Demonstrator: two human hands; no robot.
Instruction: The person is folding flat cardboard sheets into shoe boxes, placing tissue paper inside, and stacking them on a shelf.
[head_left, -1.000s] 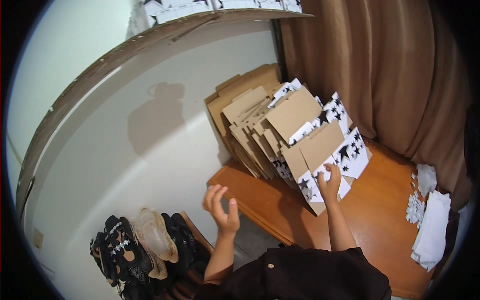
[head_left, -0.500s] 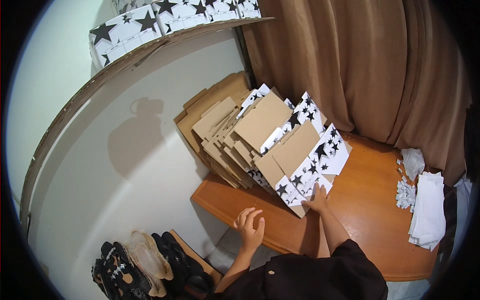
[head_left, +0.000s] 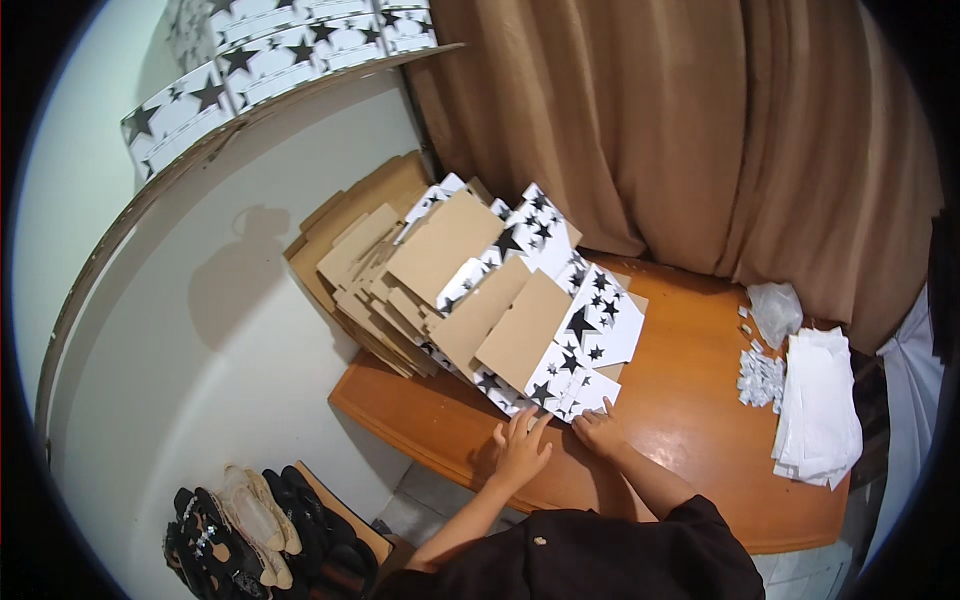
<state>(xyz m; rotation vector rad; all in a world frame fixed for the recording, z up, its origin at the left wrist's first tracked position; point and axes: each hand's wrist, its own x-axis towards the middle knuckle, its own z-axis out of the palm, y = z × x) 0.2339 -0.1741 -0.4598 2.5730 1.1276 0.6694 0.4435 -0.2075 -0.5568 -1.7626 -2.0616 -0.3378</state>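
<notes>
A leaning pile of flattened cardboard boxes (head_left: 470, 290), brown inside and white with black stars outside, rests on an orange wooden table (head_left: 690, 440) against the wall. My left hand (head_left: 520, 450) lies flat on the table, fingers spread, touching the bottom edge of the frontmost starred sheet (head_left: 560, 385). My right hand (head_left: 598, 432) presses the lower corner of that same sheet, fingers bent over it. Neither hand has lifted anything.
A stack of white folded sheets (head_left: 820, 410) and small white scraps (head_left: 760, 378) lie at the table's right. A brown curtain (head_left: 680, 130) hangs behind. Starred boxes (head_left: 260, 60) line a shelf above. Shoes (head_left: 250, 530) sit on the floor at lower left.
My left hand came down from mid-air onto the table at the pile's front edge. My right hand stayed at the front sheet's lower corner. The view shifted upward.
</notes>
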